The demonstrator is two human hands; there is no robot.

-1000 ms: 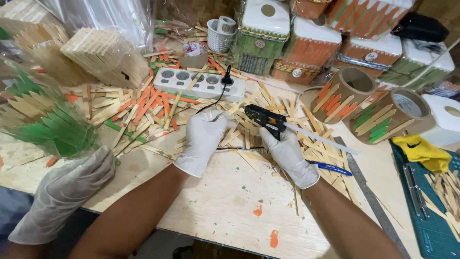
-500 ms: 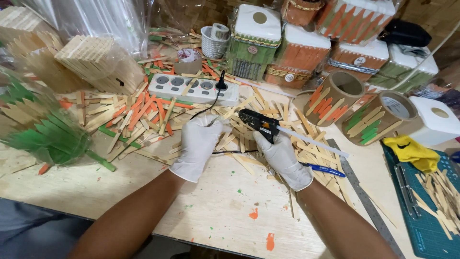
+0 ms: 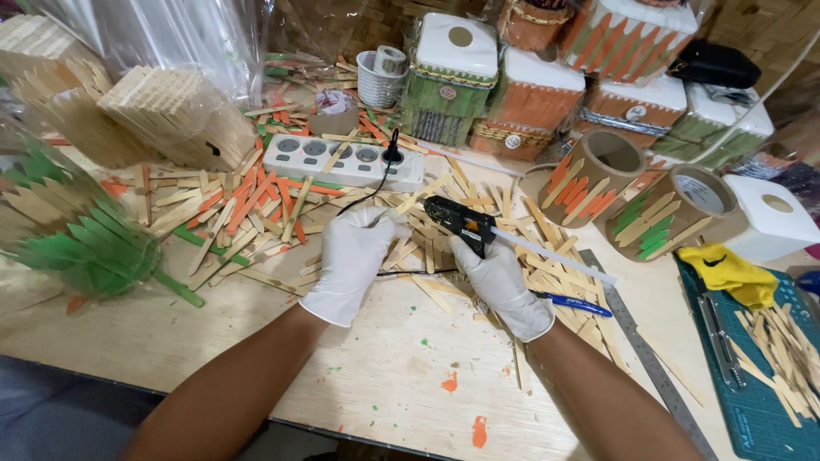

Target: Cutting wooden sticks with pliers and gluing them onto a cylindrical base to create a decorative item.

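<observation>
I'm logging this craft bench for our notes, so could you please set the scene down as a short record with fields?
Left hand: gloved left hand resting on loose wooden sticks
Right hand: gloved right hand gripping a black glue gun
Glue gun: nozzle towards the left hand, glue stick out the back
Behind: white power strip, stick-covered boxes
Right side: metal ruler, green cutting mat
Surface: wooden table

White-gloved right hand (image 3: 504,286), black glue gun (image 3: 461,224), orange and green sticks (image 3: 248,196).
</observation>
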